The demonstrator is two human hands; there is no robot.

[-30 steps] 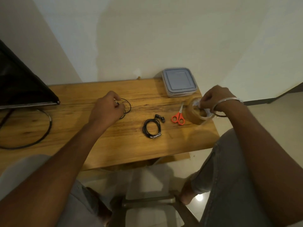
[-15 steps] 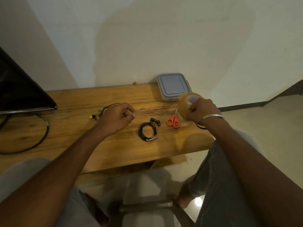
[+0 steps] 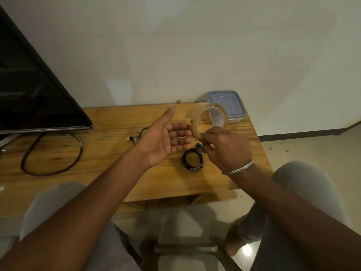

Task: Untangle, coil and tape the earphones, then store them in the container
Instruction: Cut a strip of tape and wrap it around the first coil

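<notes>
My right hand (image 3: 226, 147) holds a roll of clear brown tape (image 3: 208, 117) raised above the wooden table (image 3: 109, 169). My left hand (image 3: 166, 139) is spread palm-up just left of the roll, its fingertips at the roll's loose edge. Below both hands a coiled black earphone (image 3: 192, 160) lies on the table. A second earphone (image 3: 137, 134), with a yellow plug, lies loose behind my left hand, partly hidden. The lidded grey container (image 3: 225, 103) stands at the table's far right corner.
A black monitor (image 3: 33, 94) fills the left side, its black cable (image 3: 52, 153) looping over the table. My knees and a chair frame show below the table's front edge. The scissors are hidden behind my right hand.
My right hand lifted the tape roll off the table and carried it left. My left hand let go of the loose earphone, opened and moved to the roll.
</notes>
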